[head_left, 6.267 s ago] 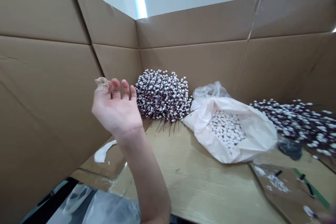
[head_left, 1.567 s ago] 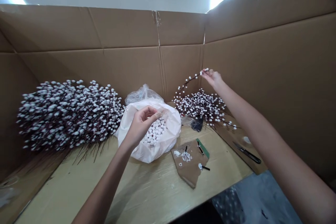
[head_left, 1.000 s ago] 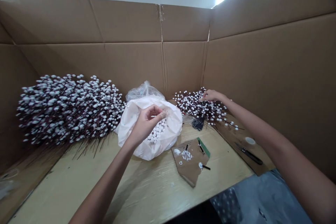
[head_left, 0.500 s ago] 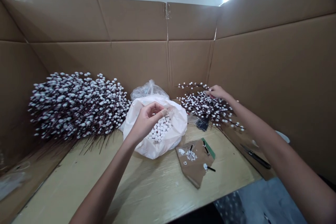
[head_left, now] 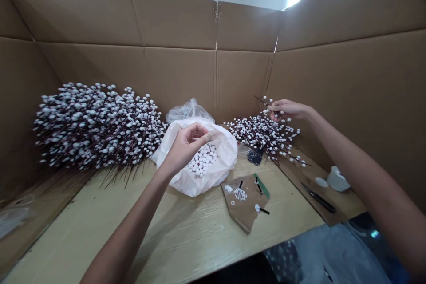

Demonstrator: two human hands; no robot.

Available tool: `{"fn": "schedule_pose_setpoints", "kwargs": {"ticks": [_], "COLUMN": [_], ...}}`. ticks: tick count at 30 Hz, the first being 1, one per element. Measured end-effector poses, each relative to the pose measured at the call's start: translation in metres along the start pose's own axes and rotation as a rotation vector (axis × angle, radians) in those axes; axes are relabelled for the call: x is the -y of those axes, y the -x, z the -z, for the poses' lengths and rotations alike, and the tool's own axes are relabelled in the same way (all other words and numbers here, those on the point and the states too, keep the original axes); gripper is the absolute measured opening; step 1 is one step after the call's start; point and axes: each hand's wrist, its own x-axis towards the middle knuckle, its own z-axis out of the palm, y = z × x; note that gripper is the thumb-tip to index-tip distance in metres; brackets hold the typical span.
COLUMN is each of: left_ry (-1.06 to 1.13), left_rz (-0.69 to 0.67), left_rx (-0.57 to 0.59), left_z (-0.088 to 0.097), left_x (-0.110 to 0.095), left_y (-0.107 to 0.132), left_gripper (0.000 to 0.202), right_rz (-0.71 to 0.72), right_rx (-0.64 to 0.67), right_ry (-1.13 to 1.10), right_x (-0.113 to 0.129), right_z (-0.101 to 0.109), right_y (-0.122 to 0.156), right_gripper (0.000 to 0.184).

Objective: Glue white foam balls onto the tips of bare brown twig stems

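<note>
My left hand hovers over the open white plastic bag, thumb and fingers drawn together; anything between them is too small to make out. Loose white berries lie inside that bag. At the back right, my right hand is closed around a dark-stemmed berry branch, whose tip points up and left. Beneath it lies a smaller pile of white-berried branches.
A big heap of berry branches fills the left. Cardboard scrap with white glue and short black sticks lies in front. Black-handled scissors and a white tub sit at the right. Tall cardboard walls enclose the table.
My right hand has lifted a branch up from the right pile and moved rightward with it. My left hand stays over the bag. The view has shifted slightly.
</note>
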Motion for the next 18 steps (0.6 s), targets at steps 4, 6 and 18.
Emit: {"fn": "schedule_pose_setpoints", "kwargs": {"ticks": [4, 6, 18], "left_ry": [-0.403, -0.633, -0.479], "left_rz": [-0.203, -0.327, -0.178], "left_rx": [-0.108, -0.110, 0.246], "left_z": [-0.001, 0.001, 0.024], "left_x": [0.000, 0.001, 0.011], "left_y": [0.003, 0.004, 0.040], "left_gripper": [0.017, 0.033, 0.010], "right_rz": [0.089, 0.127, 0.043], "right_rx": [0.339, 0.518, 0.818], "right_ry": [-0.088, -0.046, 0.262], "right_x": [0.046, 0.071, 0.138], "right_z": [-0.023, -0.038, -0.087], "right_y": [0.025, 0.037, 0.061], "right_gripper": [0.028, 0.029, 0.029]}}
